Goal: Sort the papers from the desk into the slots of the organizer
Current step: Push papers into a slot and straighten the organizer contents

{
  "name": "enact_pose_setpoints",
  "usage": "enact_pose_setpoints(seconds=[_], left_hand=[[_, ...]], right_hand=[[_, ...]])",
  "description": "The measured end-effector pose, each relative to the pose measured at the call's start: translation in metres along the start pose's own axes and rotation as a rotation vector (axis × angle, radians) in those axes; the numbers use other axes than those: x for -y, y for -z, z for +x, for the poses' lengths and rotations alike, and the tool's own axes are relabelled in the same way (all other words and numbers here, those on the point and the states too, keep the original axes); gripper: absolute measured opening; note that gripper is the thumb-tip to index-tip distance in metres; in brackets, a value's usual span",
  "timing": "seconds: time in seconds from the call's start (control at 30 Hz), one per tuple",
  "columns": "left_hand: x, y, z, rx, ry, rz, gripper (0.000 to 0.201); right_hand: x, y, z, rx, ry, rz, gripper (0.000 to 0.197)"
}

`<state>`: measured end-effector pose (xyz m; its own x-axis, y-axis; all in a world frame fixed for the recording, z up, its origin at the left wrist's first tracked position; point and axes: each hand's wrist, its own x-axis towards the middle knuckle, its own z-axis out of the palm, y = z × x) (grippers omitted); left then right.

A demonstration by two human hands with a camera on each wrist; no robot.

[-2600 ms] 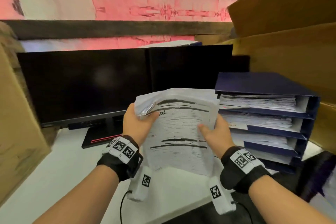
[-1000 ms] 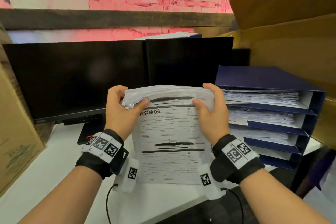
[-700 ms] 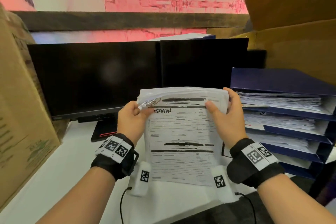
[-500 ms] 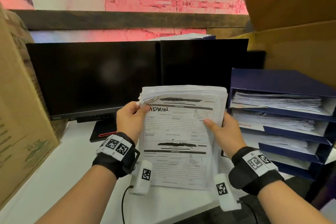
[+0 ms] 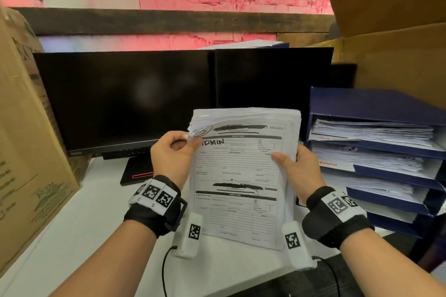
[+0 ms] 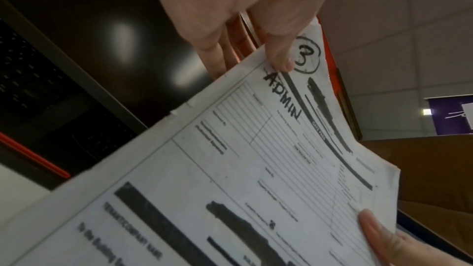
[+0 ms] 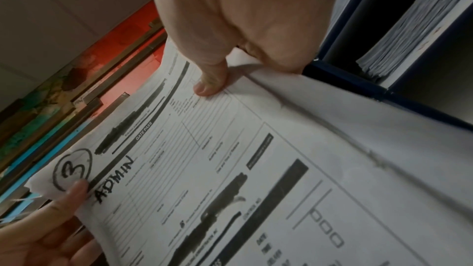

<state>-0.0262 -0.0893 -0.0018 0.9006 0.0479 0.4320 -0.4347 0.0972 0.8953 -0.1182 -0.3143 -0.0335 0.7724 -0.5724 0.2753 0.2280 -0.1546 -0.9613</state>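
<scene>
Pinching the top left corner of a thick stack of papers, the left hand sets its thumb on the front sheet just beside a circled 3 and the handwritten word ADMIN, its fingers behind the stack; the right hand grips the stack's right edge, thumb pressed on the front, fingers curled round the back; the stack stands nearly upright, its lower edge at or just above the white desk, which of the two I cannot tell; just beside its right edge, at the desk's right side, stands a dark blue organizer, each visible slot holding papers; behind the stack, along the desk's back edge, two dark monitors stand side by side; cardboard boxes flank the desk left and right.
</scene>
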Motion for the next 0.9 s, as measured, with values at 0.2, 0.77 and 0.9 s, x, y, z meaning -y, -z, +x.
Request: enact_pose_setpoints(seconds=[0.2,0.77,0.9], left_hand=[[-0.015,0.0,0.011,-0.009,-0.061,0.062,0.006],[0.071,0.016,0.037,0.067,0.081,0.365,0.027],[0.073,0.033,0.033,0.359,0.107,0.246,0.037]], right_hand=[[0.0,-0.004,0.005,0.035,-0.051,0.04,0.027],[-0.074,-0.025,0.028,0.093,-0.406,-0.305,0.026],[-0.079,-0.014,0.022,0.151,-0.469,-0.325,0.06]])
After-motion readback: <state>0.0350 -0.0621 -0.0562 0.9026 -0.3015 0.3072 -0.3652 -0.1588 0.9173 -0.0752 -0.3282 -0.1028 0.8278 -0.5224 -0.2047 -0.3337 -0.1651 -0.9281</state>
